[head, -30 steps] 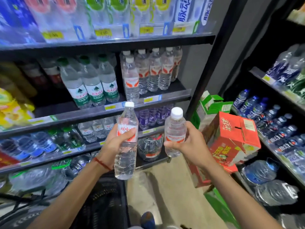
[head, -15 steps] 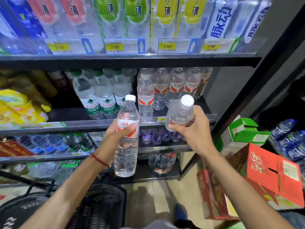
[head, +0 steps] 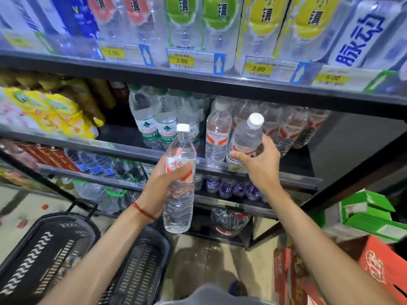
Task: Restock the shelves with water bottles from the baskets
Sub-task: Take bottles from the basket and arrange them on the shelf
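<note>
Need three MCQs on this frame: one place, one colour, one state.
1. Where does the right hand hold the right bottle?
A in a basket
B at the middle shelf, beside red-labelled bottles
C on the floor

2. Cap colour of the left bottle, in the left hand?
A green
B blue
C white

3. How does the right bottle stand?
A tilted
B lying flat
C upside down

Key: B, it is at the shelf's front edge; C, the cap shows white; A, its top leans right.

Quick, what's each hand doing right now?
Left hand: holding an upright water bottle.
Right hand: holding a tilted water bottle.
</note>
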Action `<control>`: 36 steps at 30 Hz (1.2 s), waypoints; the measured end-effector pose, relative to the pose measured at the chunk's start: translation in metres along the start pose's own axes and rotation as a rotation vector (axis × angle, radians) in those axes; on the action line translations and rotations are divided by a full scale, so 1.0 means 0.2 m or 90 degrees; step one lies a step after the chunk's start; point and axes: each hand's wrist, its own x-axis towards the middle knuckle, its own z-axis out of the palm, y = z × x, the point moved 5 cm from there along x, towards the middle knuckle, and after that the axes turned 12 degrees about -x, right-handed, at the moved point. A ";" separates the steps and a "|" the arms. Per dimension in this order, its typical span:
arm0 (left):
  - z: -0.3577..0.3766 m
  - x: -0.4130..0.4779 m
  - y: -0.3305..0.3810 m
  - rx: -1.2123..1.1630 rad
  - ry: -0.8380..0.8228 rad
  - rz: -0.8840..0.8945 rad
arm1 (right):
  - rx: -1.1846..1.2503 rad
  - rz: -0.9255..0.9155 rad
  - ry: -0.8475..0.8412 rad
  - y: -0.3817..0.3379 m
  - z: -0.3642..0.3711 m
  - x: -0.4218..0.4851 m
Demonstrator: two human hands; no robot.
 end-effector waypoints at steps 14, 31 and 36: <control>0.00 0.01 -0.05 -0.016 0.009 -0.029 | -0.064 0.057 0.048 0.06 0.06 0.06; 0.21 0.04 0.10 0.203 -0.138 0.150 | -0.580 -0.004 -0.026 0.00 -0.19 -0.25; 0.38 0.07 0.13 0.298 -0.215 0.184 | -0.687 -0.052 -0.052 0.03 -0.38 -0.35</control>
